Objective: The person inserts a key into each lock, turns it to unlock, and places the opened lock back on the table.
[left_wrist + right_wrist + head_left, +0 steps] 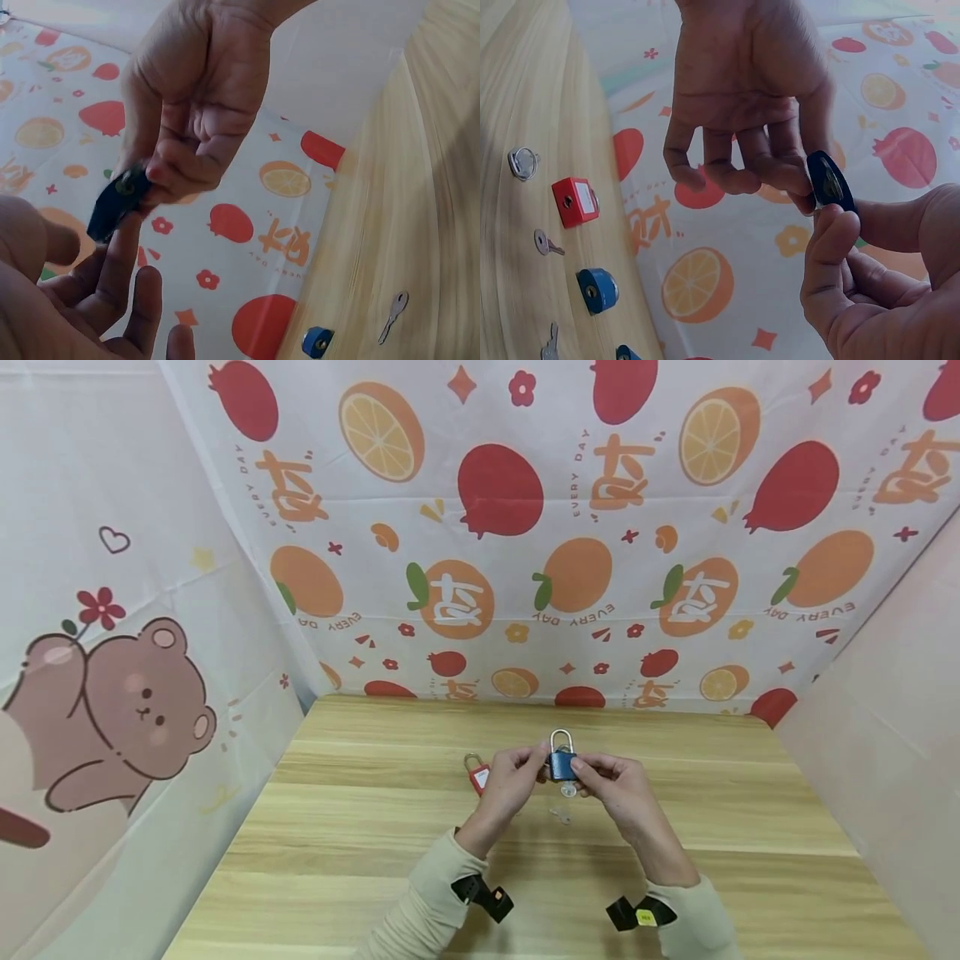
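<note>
A blue padlock (562,766) with its silver shackle pointing up is held between both hands above the table. My right hand (618,785) pinches its right side, thumb over the front face and fingers curled behind. At the left edge, my left hand (517,781) has thumb and fingertips around the body. The left wrist view shows a brass keyhole in the underside of the padlock (120,196). In the right wrist view the padlock (831,184) appears edge-on between the two hands' fingertips. A key (567,789) shows just below the padlock in the head view.
On the wooden table (360,827), a red padlock (478,774) lies by the left hand. Another blue padlock (598,291), a key (547,241), a second key (550,343) and a round silvery piece (523,163) also lie there. Patterned cloth (502,568) hangs behind.
</note>
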Motion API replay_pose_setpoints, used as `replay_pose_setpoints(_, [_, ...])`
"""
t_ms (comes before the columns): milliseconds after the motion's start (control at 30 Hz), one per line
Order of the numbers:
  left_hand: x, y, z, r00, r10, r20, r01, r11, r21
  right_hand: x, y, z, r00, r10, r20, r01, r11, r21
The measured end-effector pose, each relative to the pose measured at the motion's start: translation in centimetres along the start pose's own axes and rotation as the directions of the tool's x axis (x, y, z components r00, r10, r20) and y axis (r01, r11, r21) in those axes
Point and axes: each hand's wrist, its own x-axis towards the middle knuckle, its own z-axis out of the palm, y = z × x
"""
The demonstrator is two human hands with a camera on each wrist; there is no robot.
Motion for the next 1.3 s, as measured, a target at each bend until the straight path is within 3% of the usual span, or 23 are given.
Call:
replay_pose_setpoints(200, [1.7,-0.9,-0.6,0.999,0.017,0.032,-0.016,0.999,-0.050,-0.5,-0.4,-0.1,0.999,0.023,0.023,-0.023,0.999,0.040])
replay_pose_setpoints(333, [2.4,-1.5,-0.8,0.993,0.057,0.099,-0.045,0.992,-0.119,-0.8,-0.5,-0.1,0.998,0.029,0.056,-0.032,0.998,0.057])
replay_pose_setpoints(500, [2.8,-1.6,-0.8,0.976,0.092,0.197,-0.037,0.964,-0.265,-1.0,-0.5,-0.1,0.996,0.025,0.090,-0.032,0.997,0.075])
replay_pose_setpoints(800, [2.9,-1.9,-0.4,0.959,0.105,0.264,0.014,0.910,-0.415,-1.3,-0.4,-0.1,0.989,0.019,0.146,-0.036,0.992,0.117])
replay_pose_setpoints(1033, [2.5,-1.5,-0.4,0.960,0.117,0.254,0.002,0.906,-0.423,-1.4,-0.2,0.0,0.985,0.018,0.174,-0.041,0.990,0.132])
replay_pose_setpoints(1300, [2.6,-1.1,-0.6,0.976,0.108,0.188,-0.053,0.960,-0.274,-1.4,0.1,0.0,0.985,-0.004,0.171,-0.010,0.997,0.082])
